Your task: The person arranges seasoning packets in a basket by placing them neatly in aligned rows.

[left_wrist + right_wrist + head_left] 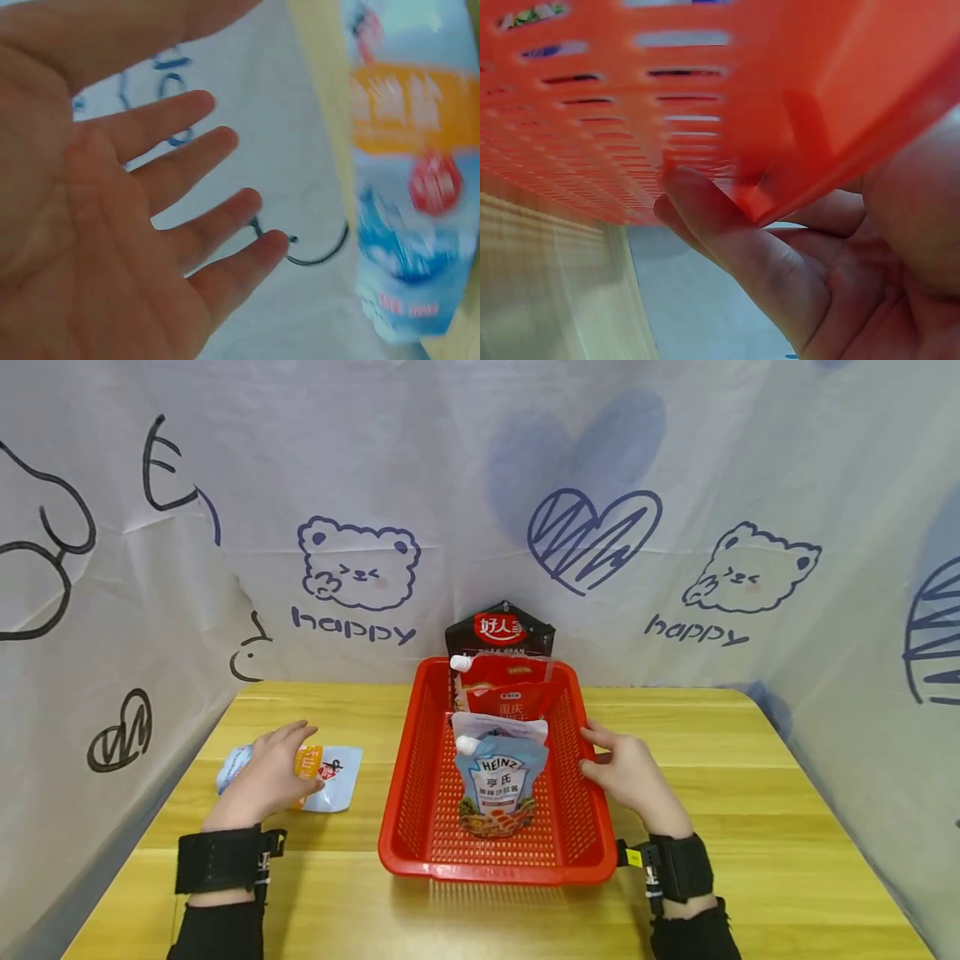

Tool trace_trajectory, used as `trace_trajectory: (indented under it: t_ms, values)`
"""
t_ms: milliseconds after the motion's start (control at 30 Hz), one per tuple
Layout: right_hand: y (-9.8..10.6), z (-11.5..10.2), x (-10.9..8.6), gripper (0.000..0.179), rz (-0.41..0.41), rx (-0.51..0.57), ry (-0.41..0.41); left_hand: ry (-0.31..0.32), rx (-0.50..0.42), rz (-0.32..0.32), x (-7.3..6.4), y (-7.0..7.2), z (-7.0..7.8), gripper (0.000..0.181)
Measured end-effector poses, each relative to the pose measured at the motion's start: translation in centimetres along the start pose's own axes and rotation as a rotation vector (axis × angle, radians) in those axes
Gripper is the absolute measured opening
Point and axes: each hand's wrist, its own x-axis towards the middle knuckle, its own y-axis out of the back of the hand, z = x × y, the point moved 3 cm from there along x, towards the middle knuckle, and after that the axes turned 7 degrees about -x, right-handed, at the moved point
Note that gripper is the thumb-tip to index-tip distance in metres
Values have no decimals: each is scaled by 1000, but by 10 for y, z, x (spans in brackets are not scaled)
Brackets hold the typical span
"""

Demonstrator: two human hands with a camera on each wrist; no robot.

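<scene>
My left hand (pixel 270 777) is above a pale blue packet (pixel 341 781) with an orange band, lying on the table's left side. In the left wrist view its fingers (pixel 225 255) are spread and relaxed beside the packet, holding nothing. The right hand (pixel 633 777) grips the right rim of a red plastic basket (pixel 498 872). In the right wrist view, fingers (pixel 720 217) touch the slotted outer wall under the rim. Inside the basket stand a Heinz spouted pouch (pixel 498 789), red pouches (pixel 513 700) behind it, and a black-topped bag (pixel 540 639) at the back.
A wooden table (pixel 750 827) carries the basket near its middle. White cloth (pixel 465 460) with drawn hearts and bears hangs behind and along both sides. A whitish pouch (pixel 536 727) is partly hidden behind the Heinz one.
</scene>
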Motion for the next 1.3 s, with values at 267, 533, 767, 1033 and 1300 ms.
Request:
trace_trajectory:
  t_ms: [267, 533, 767, 1033, 1300]
  values:
    - [-1, 2, 1, 57, 0, -1, -17, 68, 135, -116, 13, 7, -32, 124]
    - [-1, 3, 2, 56, 0, 7, -20, 85, 298, -189, 23, 2, -48, 105]
    - [0, 4, 2, 55, 4, 13, -27, 89, 337, -138, 24, -11, -55, 85]
    - [-1, 3, 1, 56, 1, 29, -28, 108, 333, 19, 22, -18, -58, 53]
    - [0, 2, 0, 56, 16, 30, -36, 202, 168, 156, 18, -26, -56, 54]
